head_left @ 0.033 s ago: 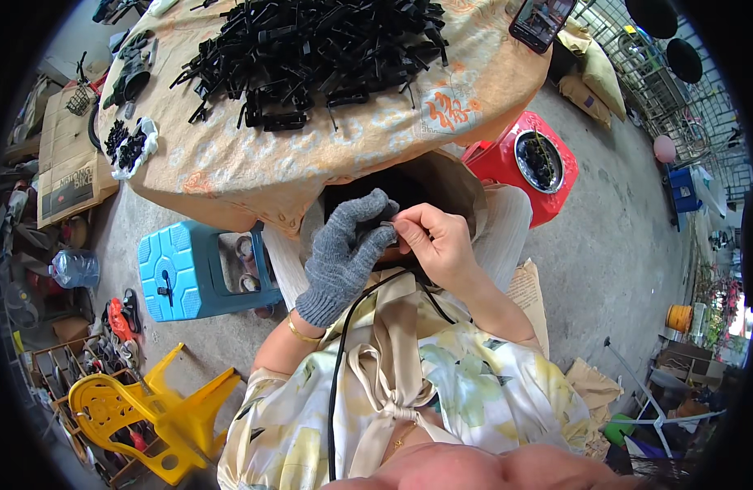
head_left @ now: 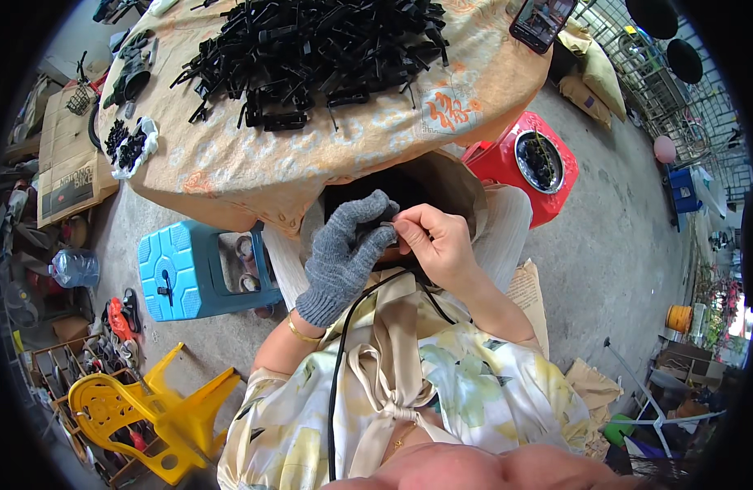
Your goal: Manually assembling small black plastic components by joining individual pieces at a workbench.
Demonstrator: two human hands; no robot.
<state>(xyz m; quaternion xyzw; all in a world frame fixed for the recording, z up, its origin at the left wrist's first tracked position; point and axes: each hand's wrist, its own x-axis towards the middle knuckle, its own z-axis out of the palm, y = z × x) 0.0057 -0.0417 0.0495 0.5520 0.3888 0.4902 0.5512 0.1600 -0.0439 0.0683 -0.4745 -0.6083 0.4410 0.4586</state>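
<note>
My left hand (head_left: pixel 348 255), in a grey knit glove, and my bare right hand (head_left: pixel 438 243) meet in front of my chest, just below the table edge. Both pinch a small black part (head_left: pixel 390 232) between their fingertips; most of it is hidden by the fingers. A big pile of black plastic parts (head_left: pixel 311 49) lies on the round table with the beige patterned cloth (head_left: pixel 254 167) beyond my hands. A thin black cable (head_left: pixel 337 376) runs from near my hands down over my flowered blouse.
A phone (head_left: pixel 542 18) lies at the table's far right edge. A white bag of small black pieces (head_left: pixel 131 145) sits at its left. Around me stand a red stool holding a bowl (head_left: pixel 523 163), a blue stool (head_left: pixel 188 273), a yellow plastic chair (head_left: pixel 139 408) and a water bottle (head_left: pixel 74 265).
</note>
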